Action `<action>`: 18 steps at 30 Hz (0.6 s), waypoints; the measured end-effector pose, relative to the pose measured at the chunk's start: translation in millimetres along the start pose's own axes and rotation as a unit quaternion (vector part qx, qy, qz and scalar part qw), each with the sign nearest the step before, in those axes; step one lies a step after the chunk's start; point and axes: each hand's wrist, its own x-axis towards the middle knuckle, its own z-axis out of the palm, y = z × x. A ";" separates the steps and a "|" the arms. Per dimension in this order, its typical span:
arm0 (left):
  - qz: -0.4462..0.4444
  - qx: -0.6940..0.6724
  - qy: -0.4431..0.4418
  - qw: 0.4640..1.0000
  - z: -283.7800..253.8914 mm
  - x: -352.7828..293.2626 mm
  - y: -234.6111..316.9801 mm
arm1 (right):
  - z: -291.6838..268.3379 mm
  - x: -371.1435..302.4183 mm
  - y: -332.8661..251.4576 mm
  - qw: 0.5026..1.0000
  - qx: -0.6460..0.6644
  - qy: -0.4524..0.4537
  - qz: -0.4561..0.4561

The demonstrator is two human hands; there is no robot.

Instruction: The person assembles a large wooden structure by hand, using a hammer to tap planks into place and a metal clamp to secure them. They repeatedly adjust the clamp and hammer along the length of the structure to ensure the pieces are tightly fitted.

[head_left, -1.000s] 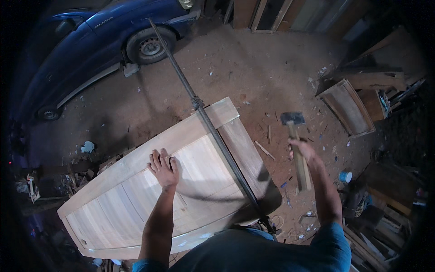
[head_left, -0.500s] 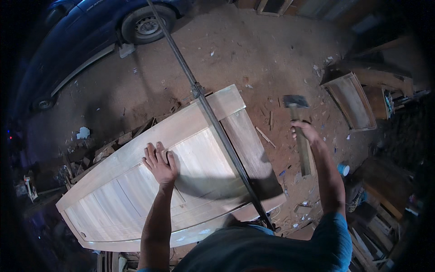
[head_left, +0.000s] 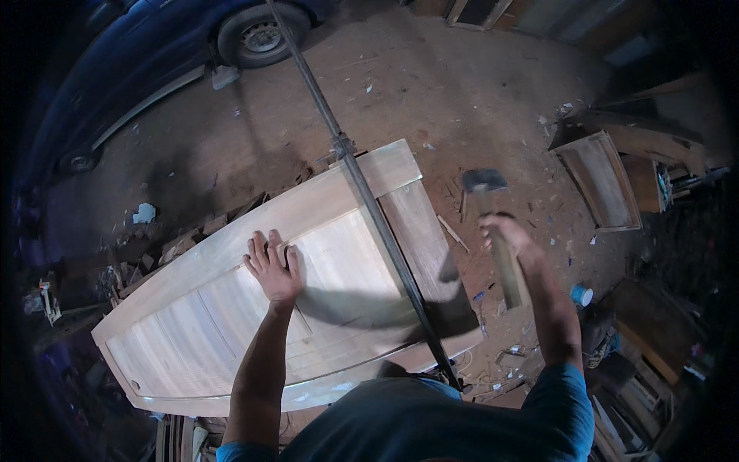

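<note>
A pale wooden panel door (head_left: pixel 339 266) lies flat in front of me. Across its right part runs a long metal bar clamp (head_left: pixel 382 232), with a fitting at the door's far edge. My left hand (head_left: pixel 275 271) rests flat on the door, fingers spread, left of the clamp. My right hand (head_left: pixel 509 237) grips the wooden handle of a hammer (head_left: pixel 485 182), raised to the right of the door. The hammer's dark head points away from me and is slightly blurred. Shadows of my body and arm fall across the door's near right part.
A blue vehicle (head_left: pixel 154 69) stands at the far left. Scrap wood (head_left: pixel 177 250) lies along the door's far side. At the right are a wooden drawer-like box (head_left: pixel 600 181), a small blue-and-white roll (head_left: pixel 582 295) and stacked boards (head_left: pixel 639 400). Chips litter the dirt floor (head_left: pixel 416 85).
My right hand and the hammer have moved left, closer to the door's right end. My left hand stays in place on the door. The whole view has shifted slightly.
</note>
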 end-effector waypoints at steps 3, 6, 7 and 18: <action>0.002 0.002 0.004 1.000 0.7 1.1 1.2 | -13.5 -3.0 -25.8 0.986 -0.009 0.128 -0.109; 0.011 0.005 0.006 1.000 4.0 1.8 2.4 | -30.8 13.1 -35.7 0.974 0.085 0.150 -0.144; 0.010 0.008 0.004 1.000 4.2 2.2 0.5 | -28.5 17.6 -27.0 0.986 0.007 0.131 -0.104; 0.008 0.003 0.009 1.000 4.2 -0.6 2.6 | 4.6 -7.3 55.2 0.999 0.027 -0.015 0.034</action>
